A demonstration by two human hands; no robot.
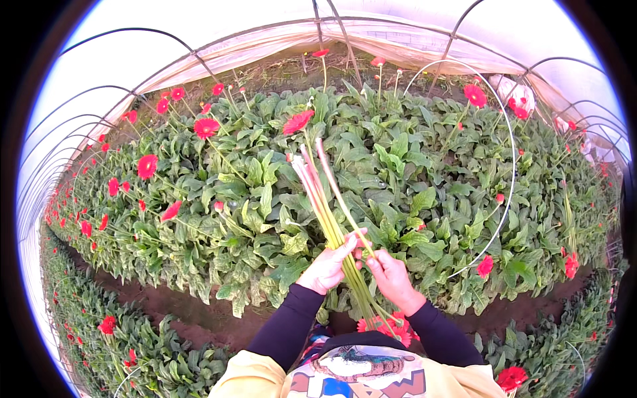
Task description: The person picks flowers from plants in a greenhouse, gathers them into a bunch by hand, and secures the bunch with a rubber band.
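A bunch of cut red gerbera daisies (pixel 330 219) is gripped around its stems by my left hand (pixel 328 266). The pale pink stem ends point up and away from me, while the red flower heads (pixel 383 326) hang down close to my body. My right hand (pixel 393 278) holds a single gerbera stem (pixel 340 191) between thumb and fingers, just right of the bunch. That stem slants apart from the others at its upper end. Both hands are over the near edge of a bed of leafy gerbera plants (pixel 293 244).
Red gerberas (pixel 206 128) stand on tall stems across the bed. A thin white hoop (pixel 512 149) arches over its right side. Bare soil paths (pixel 199 318) run between the beds. Metal tunnel ribs (pixel 348 45) and plastic sheeting (pixel 239 54) enclose the far side.
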